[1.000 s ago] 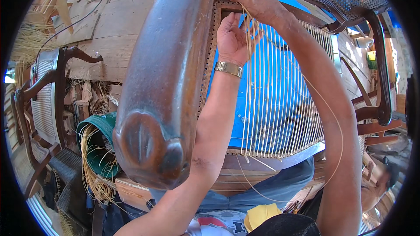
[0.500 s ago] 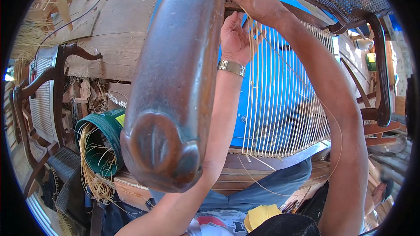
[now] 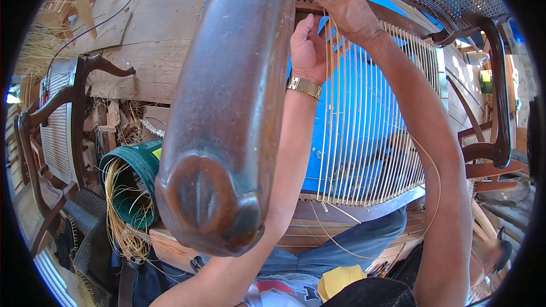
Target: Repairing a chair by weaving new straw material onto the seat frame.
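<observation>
two hands are working at the far rail of the chair frame (image 3: 318, 7), where many cane strands (image 3: 364, 131) are running lengthwise toward the near rail. the right hand (image 3: 348, 14) is pinching a strand at the rail; the left hand (image 3: 309, 51), just below, is curling loosely beside it.

- Green bucket (image 3: 133, 185) holds pale cane strips.
- Left of the bucket: dark caned chair (image 3: 54, 136).
- Above the bucket: rough wooden planks (image 3: 153, 28), sunlit.
- Far right of the bucket: more dark chair frames (image 3: 495, 108).
</observation>
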{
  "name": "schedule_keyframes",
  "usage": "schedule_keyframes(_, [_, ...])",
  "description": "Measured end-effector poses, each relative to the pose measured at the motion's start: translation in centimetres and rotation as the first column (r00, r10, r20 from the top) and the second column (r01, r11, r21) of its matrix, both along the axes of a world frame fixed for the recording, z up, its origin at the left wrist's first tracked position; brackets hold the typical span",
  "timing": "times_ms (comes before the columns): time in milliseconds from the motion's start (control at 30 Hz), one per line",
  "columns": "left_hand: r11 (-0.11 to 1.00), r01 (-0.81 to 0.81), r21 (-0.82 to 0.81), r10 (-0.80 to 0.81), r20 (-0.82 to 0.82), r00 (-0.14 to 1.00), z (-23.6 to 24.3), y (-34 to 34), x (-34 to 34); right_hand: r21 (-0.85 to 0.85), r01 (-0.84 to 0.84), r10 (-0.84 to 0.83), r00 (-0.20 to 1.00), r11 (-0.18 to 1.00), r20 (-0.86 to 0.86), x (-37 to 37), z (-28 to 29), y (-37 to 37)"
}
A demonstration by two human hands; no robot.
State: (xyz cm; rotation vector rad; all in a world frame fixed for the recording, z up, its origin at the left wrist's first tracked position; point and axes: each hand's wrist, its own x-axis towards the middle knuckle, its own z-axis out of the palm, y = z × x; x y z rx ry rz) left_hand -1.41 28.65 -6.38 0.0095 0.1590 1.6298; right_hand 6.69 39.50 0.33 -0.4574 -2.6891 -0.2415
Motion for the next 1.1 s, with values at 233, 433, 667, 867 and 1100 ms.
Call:
schedule_keyframes(233, [0.996,0.076,0.037,-0.078,0.06,0.995,-0.2,0.1,0.1,-0.044,0.0,0.006,0.993,0.999,0.12,-0.7,1.1,1.2])
schedule_keyframes(433, [0.995,0.09,0.033,-0.092,0.06,0.994,-0.3,0.3,-0.1,-0.049,-0.018,0.027,0.982,0.999,0.189,-1.6,0.8,3.2])
schedule_keyframes(667, [0.997,0.077,0.003,-0.077,0.029,0.997,-0.3,0.4,0.1,-0.008,0.011,-0.008,0.967,1.0,0.255,-1.7,-0.1,3.6])
schedule_keyframes(867, [0.998,0.065,-0.028,-0.065,0.001,0.998,-0.3,0.3,0.3,-0.002,0.004,-0.003,0.968,1.0,0.251,-1.5,-0.3,3.7])
schedule_keyframes(1100, [0.998,0.062,0.02,-0.06,-0.084,0.995,0.0,0.2,0.0,-0.034,-0.006,0.013,0.974,0.999,0.226,-1.4,0.4,2.8])
